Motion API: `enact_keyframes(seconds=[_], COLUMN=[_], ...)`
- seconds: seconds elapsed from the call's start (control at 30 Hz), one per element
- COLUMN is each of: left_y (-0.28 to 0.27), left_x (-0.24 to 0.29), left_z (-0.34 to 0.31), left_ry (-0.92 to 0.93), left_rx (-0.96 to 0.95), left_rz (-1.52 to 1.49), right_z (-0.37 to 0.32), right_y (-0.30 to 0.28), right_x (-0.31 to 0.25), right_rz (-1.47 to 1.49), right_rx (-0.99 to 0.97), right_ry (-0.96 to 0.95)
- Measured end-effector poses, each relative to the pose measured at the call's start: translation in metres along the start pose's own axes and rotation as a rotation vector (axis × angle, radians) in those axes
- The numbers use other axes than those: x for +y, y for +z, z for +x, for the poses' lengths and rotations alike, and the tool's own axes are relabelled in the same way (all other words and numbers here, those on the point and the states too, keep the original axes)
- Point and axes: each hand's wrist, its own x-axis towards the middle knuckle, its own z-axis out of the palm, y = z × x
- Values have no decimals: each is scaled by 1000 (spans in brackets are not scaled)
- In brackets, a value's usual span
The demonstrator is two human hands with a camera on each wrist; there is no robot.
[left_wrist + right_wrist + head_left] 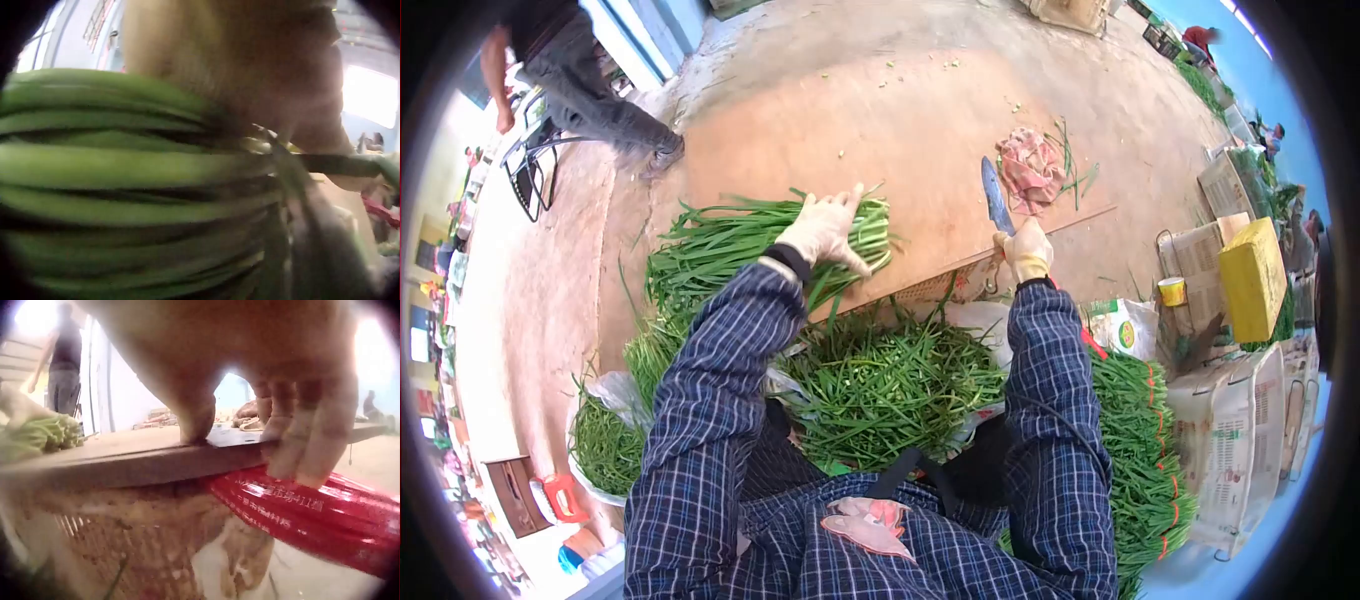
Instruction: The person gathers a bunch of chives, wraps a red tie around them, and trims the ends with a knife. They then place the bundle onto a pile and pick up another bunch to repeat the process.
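Steadying the garlic-chive bundle [730, 235] on the left of the worktop [940, 190] appears underway: left grip [825, 230] splayed across stalks; right grip [1027, 245] grasping the knife [996, 195]; trimming would need it brought leftward

Produce-packing workroom, it looked, green stalks [735, 235] spread over the board's [920, 130] near left corner, loose greens [890, 390] sat heaped below, red-tied bundles [1135, 450] massed rightward, crates [1225, 430] stood past the right corner.
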Motion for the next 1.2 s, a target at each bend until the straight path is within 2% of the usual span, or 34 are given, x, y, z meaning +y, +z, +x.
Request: enact_keyframes(seconds=[0.03, 0.1, 0.13, 0.17, 0.23, 0.27, 0.3, 0.33, 0.37, 0.4, 0.47, 0.5, 0.63, 0.83, 1.0, 1.2], left_y=[4, 12, 17, 19, 16, 13, 10, 7, 6, 3, -3, -4, -1, -1, 1, 11], left_x=[8, 22, 21, 20, 16, 15, 14, 13, 12, 13, 10, 9, 6, 5, 6, -2], left_z=[-12, -27, -26, -26, -18, -13, -10, -6, -3, -2, 3, 4, 8, 8, 8, 15], left_ry=[39, 18, 24, 27, 2, -20, -25, -58, -88, -68, -101, -139, -161, -141, -117, -66], left_rx=[36, 62, 102, 141, 98, 57, 61, 21, -21, -3, -25, -47, -32, -30, 0, 28], left_rz=[69, 219, 235, 251, 241, 237, 235, 194, 153, 161, 101, 43, 41, 23, 17, 84], right_z=[2, 8, 18, 18, 18, 7, -13, -45, -70, -92, -133, -144, -168, -175, -170, -125], right_y=[2, 1, 12, 16, 20, 17, 11, 3, 0, 8, 20, 25, 50, 52, 51, 71], right_x=[1, 0, 4, 4, 2, -2, -11, -23, -31, -37, -53, -60, -81, -102, -113, -157], right_rz=[1, -77, -76, -79, 96, 121, 253, 248, 187, 97, 135, 128, 120, 114, 54, 155], right_rx=[-3, -48, -6, -11, 84, 132, 52, 200, 95, 78, 32, -25, -18, -117, -280, -303], right_ry=[12, -59, -162, -163, -132, -182, -180, -315, -300, -372, -428, -410, -413, -339, -236, -150])
